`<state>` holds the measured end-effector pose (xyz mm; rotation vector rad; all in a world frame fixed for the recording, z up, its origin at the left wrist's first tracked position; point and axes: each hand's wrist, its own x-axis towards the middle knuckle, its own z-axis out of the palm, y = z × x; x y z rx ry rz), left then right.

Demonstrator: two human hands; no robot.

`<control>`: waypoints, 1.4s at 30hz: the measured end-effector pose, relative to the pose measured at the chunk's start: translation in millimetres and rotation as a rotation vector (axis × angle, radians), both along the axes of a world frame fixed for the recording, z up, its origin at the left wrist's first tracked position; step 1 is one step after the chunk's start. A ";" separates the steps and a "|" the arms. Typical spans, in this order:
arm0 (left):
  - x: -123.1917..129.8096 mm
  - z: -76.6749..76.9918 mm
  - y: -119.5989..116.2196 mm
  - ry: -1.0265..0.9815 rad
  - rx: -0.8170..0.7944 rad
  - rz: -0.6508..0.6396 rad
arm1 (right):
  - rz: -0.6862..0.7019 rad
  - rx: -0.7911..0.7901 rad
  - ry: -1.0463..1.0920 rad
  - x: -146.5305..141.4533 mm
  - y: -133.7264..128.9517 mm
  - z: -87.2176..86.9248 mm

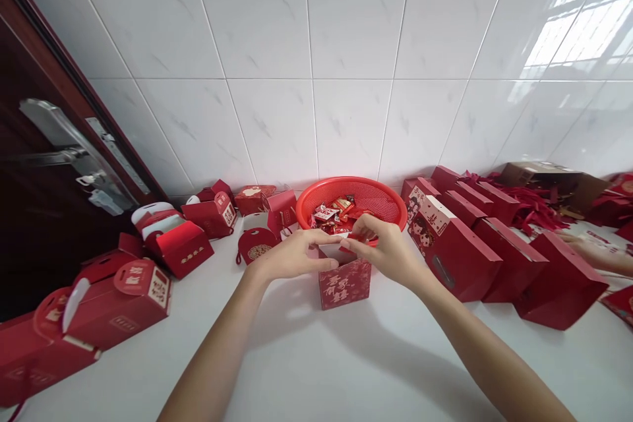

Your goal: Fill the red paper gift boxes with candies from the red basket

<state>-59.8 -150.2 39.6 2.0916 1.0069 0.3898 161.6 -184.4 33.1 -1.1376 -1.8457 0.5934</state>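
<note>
A small red candy box (345, 287) with pale gold lettering stands upright on the white table, its top open. My left hand (298, 253) is at the box's upper left, thumb against the near rim and fingers reaching over the top, closed on it. Across from it, my right hand (380, 245) pinches the top edge at the back right, fingers bent. The fingertips of both hands nearly meet above the opening. Just behind the box sits a red plastic basket (390, 201) with wrapped sweets (341, 210) in it. The inside of the box is mostly hidden.
Several red gift boxes (121, 303) line the left side, near a dark door (44, 211). More red boxes (459, 257) stand in rows at the right. Behind these are red ribbons (537, 208) and a cardboard box (548, 178). Another person's arm (601, 254) shows at the right edge.
</note>
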 end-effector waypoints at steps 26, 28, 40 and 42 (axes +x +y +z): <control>10.5 -14.3 7.0 -0.104 0.261 0.044 | 0.283 -0.295 -0.092 41.6 37.5 -9.6; 11.3 -14.6 6.9 -0.115 0.316 0.057 | 0.289 -0.308 -0.098 44.1 37.2 -8.7; 6.4 -8.2 4.4 -0.231 0.497 0.008 | 0.201 -0.102 0.052 41.4 33.3 -5.7; 2.7 -3.6 1.8 -0.261 0.537 0.011 | 0.098 -0.001 0.104 49.6 20.7 8.9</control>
